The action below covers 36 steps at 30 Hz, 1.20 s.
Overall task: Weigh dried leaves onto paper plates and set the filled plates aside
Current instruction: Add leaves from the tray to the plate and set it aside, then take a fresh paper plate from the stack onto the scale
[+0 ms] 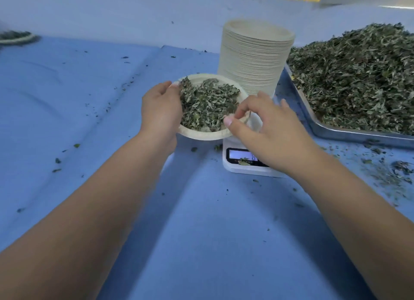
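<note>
Head view: your left hand (161, 111) grips filled paper plate (201, 136), right hand (268, 129) pinches its rim (weighed, apparently); next, set aside frame-left.

The left hand (160, 111) cups the left side of a paper plate (201, 132) heaped with dried leaves (206, 102), thumb on its rim. The right hand (268, 129) brings thumb and forefinger together at the plate's right edge; what they pinch is unclear. A white scale (244, 168) lies partly under that hand. Behind stands a tall plate stack (253, 60), beside a metal tray (336, 135) piled with a leaf heap (358, 75), on the blue desk (201, 221).
</note>
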{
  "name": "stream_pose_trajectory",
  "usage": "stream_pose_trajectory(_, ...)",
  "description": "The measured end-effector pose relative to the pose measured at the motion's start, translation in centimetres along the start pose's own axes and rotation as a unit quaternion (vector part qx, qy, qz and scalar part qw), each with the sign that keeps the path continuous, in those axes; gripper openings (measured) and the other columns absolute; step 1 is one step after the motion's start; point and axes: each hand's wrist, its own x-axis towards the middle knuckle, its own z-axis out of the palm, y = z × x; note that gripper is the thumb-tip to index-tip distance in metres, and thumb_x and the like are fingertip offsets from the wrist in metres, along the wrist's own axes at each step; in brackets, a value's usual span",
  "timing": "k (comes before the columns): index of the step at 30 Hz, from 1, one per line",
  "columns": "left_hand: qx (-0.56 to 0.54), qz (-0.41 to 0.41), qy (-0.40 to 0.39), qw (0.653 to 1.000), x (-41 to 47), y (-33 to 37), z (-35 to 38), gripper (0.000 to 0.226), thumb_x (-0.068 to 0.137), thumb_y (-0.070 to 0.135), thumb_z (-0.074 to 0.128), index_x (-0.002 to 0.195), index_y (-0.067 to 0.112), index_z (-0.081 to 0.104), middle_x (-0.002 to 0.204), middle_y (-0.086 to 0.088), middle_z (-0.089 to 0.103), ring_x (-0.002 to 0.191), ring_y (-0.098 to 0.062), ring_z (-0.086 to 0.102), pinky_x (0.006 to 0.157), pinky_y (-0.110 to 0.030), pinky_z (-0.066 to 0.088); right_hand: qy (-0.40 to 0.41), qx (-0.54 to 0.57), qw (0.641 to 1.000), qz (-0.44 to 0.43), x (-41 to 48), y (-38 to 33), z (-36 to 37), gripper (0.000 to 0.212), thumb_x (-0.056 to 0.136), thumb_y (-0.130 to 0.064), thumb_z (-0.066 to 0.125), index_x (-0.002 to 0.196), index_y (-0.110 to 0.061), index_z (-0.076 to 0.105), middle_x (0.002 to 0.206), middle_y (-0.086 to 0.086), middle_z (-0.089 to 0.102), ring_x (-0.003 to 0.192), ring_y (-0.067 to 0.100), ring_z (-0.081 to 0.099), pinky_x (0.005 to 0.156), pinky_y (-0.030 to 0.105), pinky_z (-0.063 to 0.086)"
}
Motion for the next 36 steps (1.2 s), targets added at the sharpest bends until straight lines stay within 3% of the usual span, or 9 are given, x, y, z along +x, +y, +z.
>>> stream_pose_trajectory(2, 0.003, -0.009, 0.023, 1.000, 0.6, 0.6, -2.9, 0.026, 0.101, 0.024, 0.056, 0.123, 0.033, 0.068, 0.127, 0.006, 0.069, 0.111, -0.011, 0.068, 0.099, -0.036, 0.055, -0.047, 0.034, 0.998, -0.028, 0.8, -1.7, 1.0, 0.033, 0.082, -0.069, 0.062, 0.095, -0.038, 0.058, 0.130, -0.026, 0.055, 0.152, 0.007, 0.016, 0.123, 0.040, 0.003)
stream_pose_trajectory(4, 0.019, -0.011, 0.044, 0.999, 1.2, 1.3, -6.1, 0.026, 0.099, 0.022, 0.056, 0.114, 0.036, 0.072, 0.120, 0.014, 0.073, 0.108, -0.006, 0.070, 0.095, -0.034, 0.058, -0.086, 0.024, 0.993, -0.080, 1.7, -3.7, 2.3, 0.043, 0.072, -0.073, 0.068, 0.100, -0.042, 0.059, 0.118, -0.040, 0.052, 0.152, 0.008, 0.016, 0.121, 0.036, 0.006)
stream_pose_trajectory(9, 0.068, -0.046, 0.099, 0.992, 2.6, 3.0, -14.0, 0.025, 0.089, 0.029, 0.055, 0.095, 0.036, 0.078, 0.095, 0.022, 0.075, 0.093, -0.013, 0.074, 0.076, -0.030, 0.056, -0.128, -0.021, 0.980, -0.152, 4.4, -9.4, 7.4, 0.048, 0.068, -0.074, 0.067, 0.104, -0.044, 0.057, 0.131, -0.007, 0.061, 0.145, 0.023, 0.035, 0.119, 0.034, 0.018)
stream_pose_trajectory(13, 0.123, -0.029, 0.146, 0.981, 3.8, 3.7, -20.3, 0.029, 0.091, 0.033, 0.054, 0.075, 0.035, 0.078, 0.063, 0.026, 0.068, 0.054, 0.003, 0.064, 0.043, -0.013, 0.043, -0.152, -0.008, 0.972, -0.181, 6.3, -14.1, 12.0, 0.044, 0.067, -0.077, 0.064, 0.097, -0.046, 0.057, 0.106, -0.008, 0.060, 0.099, 0.018, 0.054, 0.085, 0.032, 0.041)
stream_pose_trajectory(17, 0.127, -0.043, 0.192, 0.972, 5.5, 3.5, -26.3, 0.029, 0.089, 0.035, 0.053, 0.081, 0.030, 0.081, 0.072, 0.013, 0.071, 0.069, -0.013, 0.067, 0.061, -0.025, 0.046, -0.160, 0.045, 0.966, -0.199, 7.8, -18.2, 16.6, 0.042, 0.070, -0.070, 0.075, 0.098, -0.041, 0.064, 0.106, -0.012, 0.064, 0.105, 0.014, 0.058, 0.086, 0.031, 0.046)
stream_pose_trajectory(20, 0.138, -0.026, 0.214, 0.967, 6.5, 3.2, -30.3, 0.033, 0.089, 0.034, 0.053, 0.073, 0.044, 0.080, 0.074, 0.016, 0.076, 0.070, -0.008, 0.073, 0.060, -0.022, 0.050, -0.174, 0.060, 0.960, -0.209, 8.9, -20.7, 20.3, 0.044, 0.071, -0.068, 0.076, 0.101, -0.039, 0.064, 0.103, -0.019, 0.061, 0.123, 0.017, 0.053, 0.088, 0.028, 0.041)
stream_pose_trajectory(26, 0.173, -0.019, 0.283, 0.943, 9.3, 3.8, -36.7, 0.037, 0.075, 0.043, 0.046, 0.085, 0.032, 0.080, 0.085, 0.011, 0.074, 0.088, -0.015, 0.070, 0.083, -0.032, 0.056, -0.177, 0.056, 0.958, -0.220, 11.5, -26.3, 27.9, 0.046, 0.068, -0.074, 0.072, 0.096, -0.039, 0.061, 0.103, -0.009, 0.063, 0.098, 0.013, 0.056, 0.077, 0.031, 0.046)
stream_pose_trajectory(30, 0.188, -0.010, 0.298, 0.936, 11.8, 4.5, -40.5, 0.030, 0.075, 0.046, 0.049, 0.080, 0.033, 0.076, 0.081, 0.017, 0.070, 0.090, -0.009, 0.068, 0.074, -0.027, 0.050, -0.168, 0.069, 0.959, -0.216, 13.7, -30.3, 31.8, 0.046, 0.069, -0.074, 0.069, 0.095, -0.036, 0.060, 0.095, -0.011, 0.064, 0.093, 0.015, 0.057, 0.076, 0.035, 0.051)
stream_pose_trajectory(36, 0.090, 0.041, 0.338, 0.936, 16.1, 4.4, -46.0, 0.047, 0.105, 0.048, 0.030, 0.136, 0.036, 0.063, 0.154, 0.008, 0.048, 0.128, -0.006, 0.043, 0.101, -0.029, 0.026, -0.166, 0.072, 0.957, -0.227, 17.9, -34.8, 37.7, 0.049, 0.074, -0.076, 0.065, 0.104, -0.038, 0.058, 0.104, -0.010, 0.064, 0.088, 0.012, 0.052, 0.069, 0.032, 0.043)
